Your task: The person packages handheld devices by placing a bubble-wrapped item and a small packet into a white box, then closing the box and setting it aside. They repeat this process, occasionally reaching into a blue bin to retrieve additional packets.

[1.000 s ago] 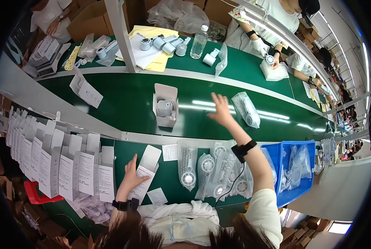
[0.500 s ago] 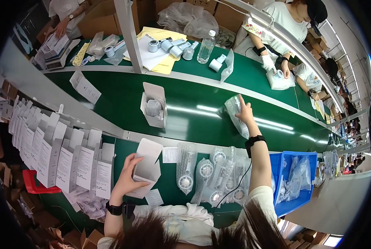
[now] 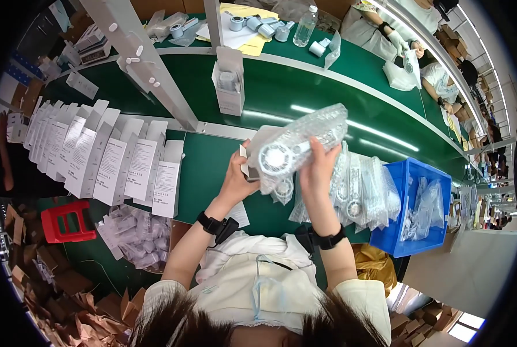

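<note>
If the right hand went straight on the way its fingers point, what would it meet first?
The bubble-wrapped package, which the right hand touches at its fingertips. Past that, the green surface seems next in line, though depth is unclear.

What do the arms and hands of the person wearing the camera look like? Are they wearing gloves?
No gloves! The left hand and right hand are both bare. There's a black left wristband and a black right wristband, each with a chunky dark piece attached. The sleeves are short and off-white.
</note>
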Tool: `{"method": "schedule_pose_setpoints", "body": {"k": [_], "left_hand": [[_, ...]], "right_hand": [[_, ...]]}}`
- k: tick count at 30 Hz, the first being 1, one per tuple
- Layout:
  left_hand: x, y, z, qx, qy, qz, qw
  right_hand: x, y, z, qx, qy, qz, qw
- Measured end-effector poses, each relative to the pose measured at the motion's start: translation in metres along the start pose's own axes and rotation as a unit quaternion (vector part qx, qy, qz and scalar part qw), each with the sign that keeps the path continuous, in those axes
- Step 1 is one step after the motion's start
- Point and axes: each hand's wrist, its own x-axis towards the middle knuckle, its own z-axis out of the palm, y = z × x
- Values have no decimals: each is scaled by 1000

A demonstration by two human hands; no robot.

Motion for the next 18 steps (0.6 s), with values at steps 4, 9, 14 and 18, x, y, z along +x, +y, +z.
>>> {"method": "schedule_pose_setpoints", "body": {"k": [4,9,14,18], "left_hand": [[-15,-7,-2,-22,29,15,999],[-23,-1,11,31,53,-82,995],[-31,-6,-3,-4,94,-83,992],[-49,-15,-5,-13,37,66,997]], "right_hand": [[-15,36,4,-175,13,-160,971],[-28,59,-10,-456,-304,-386,742],[-43,20,-15,-671,-297,-369,571],[-44,-13,-60,-596,-392,-323,622]]}}
